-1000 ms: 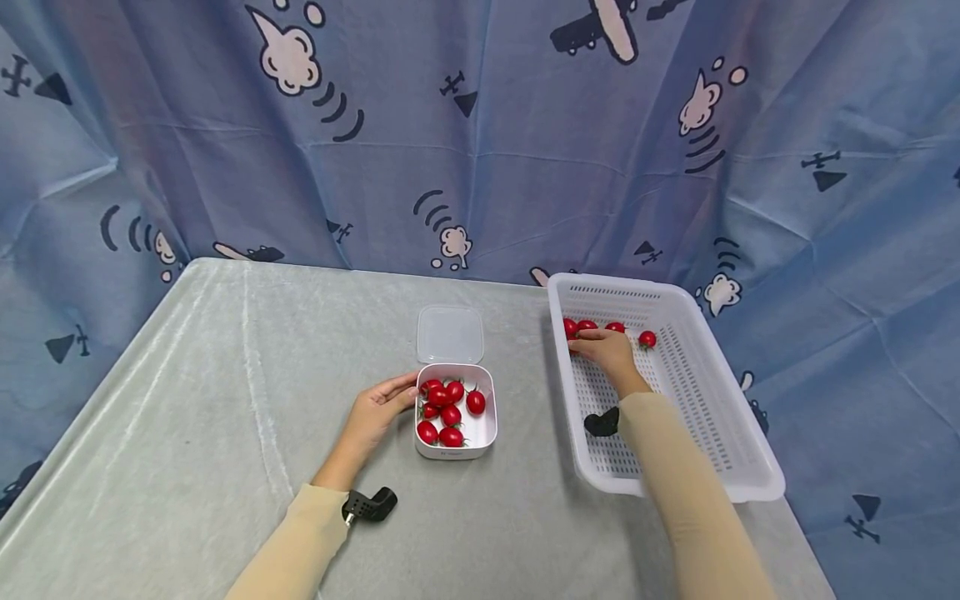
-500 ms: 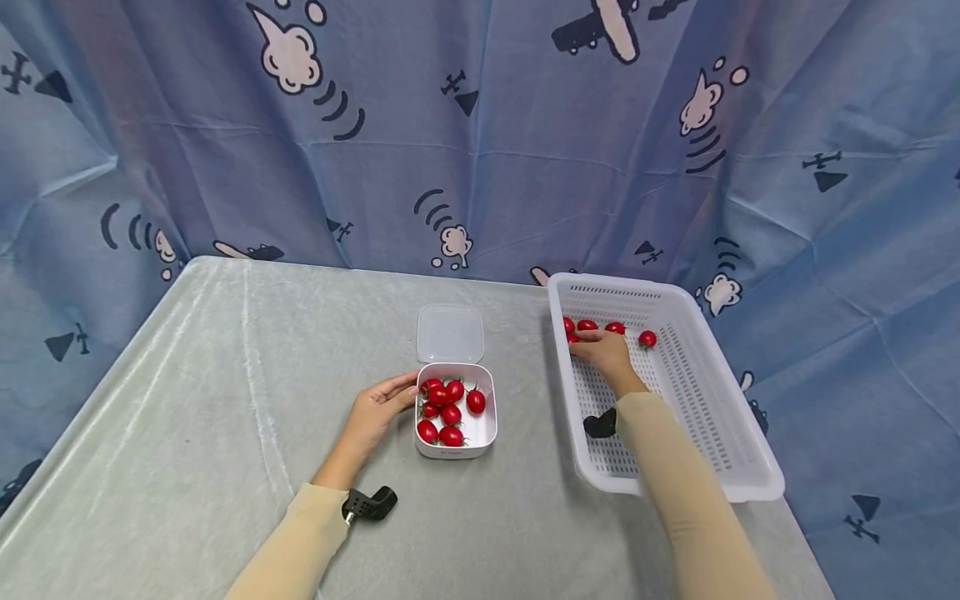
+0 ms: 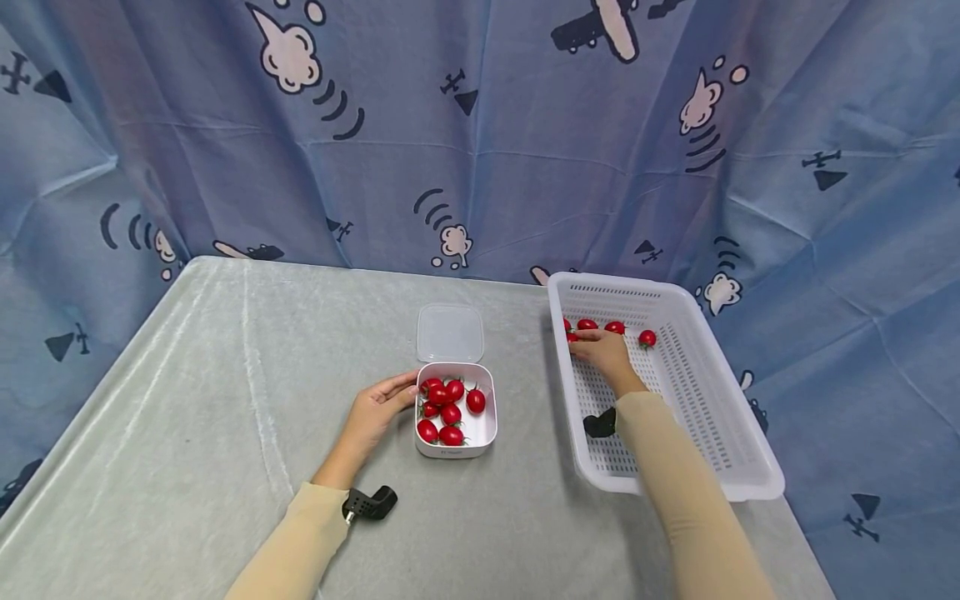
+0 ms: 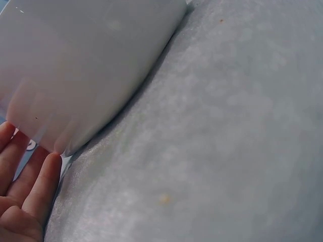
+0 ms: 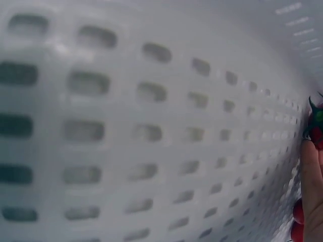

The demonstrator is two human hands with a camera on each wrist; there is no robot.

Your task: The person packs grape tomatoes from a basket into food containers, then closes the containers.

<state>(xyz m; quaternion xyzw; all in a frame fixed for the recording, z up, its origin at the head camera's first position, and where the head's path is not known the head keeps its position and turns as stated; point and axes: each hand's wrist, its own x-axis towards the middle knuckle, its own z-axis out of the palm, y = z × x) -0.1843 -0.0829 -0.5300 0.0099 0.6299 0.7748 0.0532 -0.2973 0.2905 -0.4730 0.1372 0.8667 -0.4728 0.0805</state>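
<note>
A white square box [image 3: 453, 452] with several red cherry tomatoes [image 3: 452, 415] in it stands at the middle of the table. My left hand [image 3: 378, 410] touches the box's left side with nearly straight fingers; in the left wrist view the fingertips [image 4: 50, 164] are right at its wall. My right hand [image 3: 609, 354] is inside a white perforated basket [image 3: 738, 417], at its left wall. Its finger and thumb pinch a cherry tomato [image 3: 572, 337], mostly hidden by the fingers in the head view. The right wrist view shows this tomato's green stem [image 5: 317, 118] at the fingertips.
More cherry tomatoes lie in the back part of the basket, one [image 3: 647, 338] a little apart to the right. Behind the box lies a clear lid [image 3: 451, 333]. A blue patterned curtain [image 3: 390, 167] hangs along the back and sides of the grey-covered table [image 3: 187, 433].
The tomatoes by my right fingertips have shifted slightly against the basket's left wall. My right hand has barely moved. My left hand and the box stay where they were.
</note>
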